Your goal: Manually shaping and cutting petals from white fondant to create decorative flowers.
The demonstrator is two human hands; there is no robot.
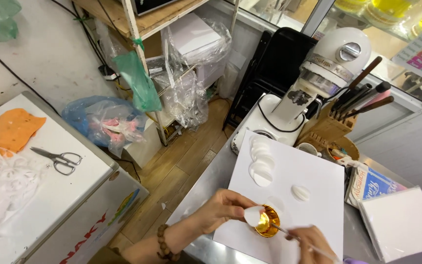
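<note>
Steel counter [206, 183], lower centre of frame, carries a white board [318, 186].

On the board: a row of overlapping white discs [261, 161] toward its upper left corner, and a lone pair of white shells [300, 192] at its centre.

Bottom centre: left hand [221, 210] closed around a small gold-lined bowl [268, 221] and a white disc [254, 215], the disc pressed against the bowl's near rim by the fingertips. A bead bracelet [163, 243] sits on that wrist.

Right hand [313, 242], bottom edge, pinches a thin brush handle [294, 234] whose tip reaches into the bowl.

Handling judgement: disc looks thin, light and brittle, likely to snap under pinch. Best held by the edges with flat, soft finger pressure. Bowl appears rigid and light, its gold interior probably wet, so take it by the outside wall.
</note>
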